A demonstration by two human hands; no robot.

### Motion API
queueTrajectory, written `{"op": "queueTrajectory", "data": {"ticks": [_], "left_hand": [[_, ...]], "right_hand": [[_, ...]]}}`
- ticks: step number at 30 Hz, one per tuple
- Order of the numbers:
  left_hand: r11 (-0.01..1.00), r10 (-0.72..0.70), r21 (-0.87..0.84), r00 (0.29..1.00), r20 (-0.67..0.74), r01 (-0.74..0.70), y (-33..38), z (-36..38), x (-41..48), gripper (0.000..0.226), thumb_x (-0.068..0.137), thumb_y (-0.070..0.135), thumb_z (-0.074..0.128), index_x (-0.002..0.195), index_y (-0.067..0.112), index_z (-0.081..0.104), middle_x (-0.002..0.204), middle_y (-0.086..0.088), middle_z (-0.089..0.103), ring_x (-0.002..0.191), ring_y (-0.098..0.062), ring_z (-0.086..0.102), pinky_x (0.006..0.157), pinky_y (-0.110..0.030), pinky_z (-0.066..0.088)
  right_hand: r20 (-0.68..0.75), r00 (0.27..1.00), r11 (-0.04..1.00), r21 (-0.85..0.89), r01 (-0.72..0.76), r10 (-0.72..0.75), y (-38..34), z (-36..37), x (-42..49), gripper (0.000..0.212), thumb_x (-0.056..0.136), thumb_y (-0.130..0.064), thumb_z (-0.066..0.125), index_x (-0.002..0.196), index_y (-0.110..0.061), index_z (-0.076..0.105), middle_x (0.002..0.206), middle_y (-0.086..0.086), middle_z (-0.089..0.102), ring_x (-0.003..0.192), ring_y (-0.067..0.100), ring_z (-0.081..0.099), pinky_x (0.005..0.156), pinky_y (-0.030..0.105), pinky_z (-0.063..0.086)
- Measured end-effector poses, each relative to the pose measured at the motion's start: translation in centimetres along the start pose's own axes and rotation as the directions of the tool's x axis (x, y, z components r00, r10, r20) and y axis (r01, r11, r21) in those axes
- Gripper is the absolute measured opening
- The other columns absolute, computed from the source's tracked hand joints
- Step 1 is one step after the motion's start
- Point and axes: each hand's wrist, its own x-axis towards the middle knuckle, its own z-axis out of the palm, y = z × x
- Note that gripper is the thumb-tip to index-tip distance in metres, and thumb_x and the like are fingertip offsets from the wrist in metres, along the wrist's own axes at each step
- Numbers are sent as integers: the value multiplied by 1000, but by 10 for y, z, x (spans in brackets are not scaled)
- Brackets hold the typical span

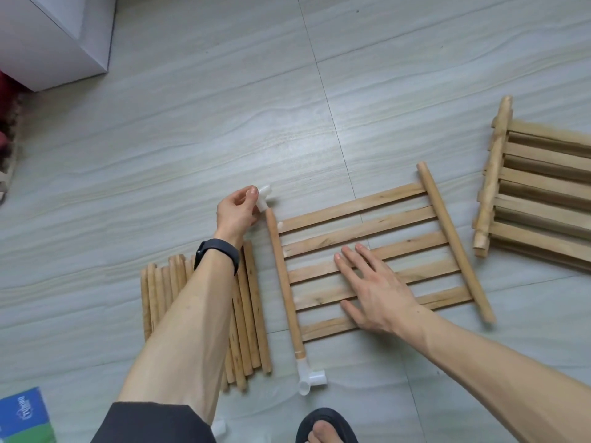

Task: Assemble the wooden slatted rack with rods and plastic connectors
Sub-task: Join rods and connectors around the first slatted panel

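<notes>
Panel (399,221): slatted, flat on the floor, slats crosswise between two round rails; the landmark for all below.
Stack (543,199): further slatted panels, well apart off the panel's right side.
Rods (252,314): loose pile just beside the panel's left side, lying parallel to its rails.
Left rail (283,276): long axis runs near to far along the panel's left edge; far end bare.
Right hand (374,282): flat on the panel's middle slats, fingers straight and spread, pressing down, gripping nothing.
Left hand (236,212): at the panel's far left corner, fingers pinching the loose connector.
Fitted connector (308,375): white, seated on the left rail's near end.
Loose connector (263,199): white, at the rail's bare far tip; whether touching, cannot tell.
Judgement: one socket appears to face the tip. The push should run along the rail axis, toward the person. The left hand is nearer; the right steadies the panel.
</notes>
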Motion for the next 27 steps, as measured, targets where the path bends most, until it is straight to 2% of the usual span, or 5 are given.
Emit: {"op": "queueTrajectory", "data": {"ticks": [3, 15, 21, 25, 27], "left_hand": [[1000, -22, -12, 999, 39, 23, -3, -1, -3, 36, 103, 33, 59, 136, 18, 59, 112, 6, 68, 99, -19, 72, 87, -30, 58], [971, 55, 226, 995, 87, -73, -10, 3, 1, 32, 101, 53, 49, 130, 44, 59, 115, 6, 68, 103, -24, 70, 98, -44, 55], [933, 92, 341, 993, 78, -113, -8, 6, 3, 32, 104, 46, 43, 129, 34, 59, 102, 2, 67, 103, -30, 68, 94, -43, 55], [888, 104, 450, 995, -7, -90, -6, 15, -1, 38, 106, 39, 38, 137, 22, 54, 119, -8, 65, 116, -33, 59, 100, -38, 47], [893, 95, 444, 995, -12, -80, -6, 19, -7, 38, 105, 39, 41, 139, 23, 51, 106, -1, 64, 111, -30, 59, 92, -35, 46]], "right_hand": [[0, 1000, 1000, 2, -1, 1, -1, -1, -1, 90, 97, -57, 41, 162, -21, -10, 170, 4, -10, 155, 25, -15, 124, 38, -7], [33, 999, 1000, -9, -17, 18, -3, -3, 0, 92, 97, -58, 41, 161, -22, -14, 169, 3, -14, 155, 24, -19, 127, 42, -3], [58, 998, 999, -34, -26, 28, -5, -5, -1, 92, 98, -56, 41, 159, -22, -19, 168, 4, -21, 153, 24, -23, 124, 40, -9], [73, 996, 998, -38, -40, 43, -7, -7, -1, 92, 98, -54, 41, 159, -21, -20, 168, 5, -21, 153, 26, -23, 125, 41, -8], [82, 995, 998, -41, -44, 48, -9, -8, -1, 92, 99, -53, 41, 159, -21, -20, 168, 5, -21, 153, 26, -23, 124, 41, -9]]}}
